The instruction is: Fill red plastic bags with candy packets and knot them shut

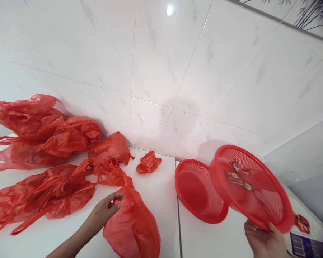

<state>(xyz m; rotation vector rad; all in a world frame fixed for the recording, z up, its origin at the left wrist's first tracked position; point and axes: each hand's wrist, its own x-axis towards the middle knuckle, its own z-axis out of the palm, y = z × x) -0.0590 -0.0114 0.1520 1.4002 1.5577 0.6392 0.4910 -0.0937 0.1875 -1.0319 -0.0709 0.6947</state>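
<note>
My right hand (265,238) grips the near rim of a red plastic mesh basket (220,179), tilted up off the white surface. A few small items, hard to make out, show inside it. A second red mesh basket (193,190) rests just left of it, partly hidden. My left hand (107,206) is by a puffed-out red plastic bag (136,225). Its thumb and index finger are curved with a gap between them, and the other fingers are mostly hidden. Other red plastic bags (45,193) lie crumpled left of this hand.
More red bags (45,132) are heaped against the tiled wall (156,71). One small crumpled bag (149,163) sits near the wall. At the right lie a red packet (302,224) and a blue-and-white printed item (308,245). A seam (179,222) divides the white surface.
</note>
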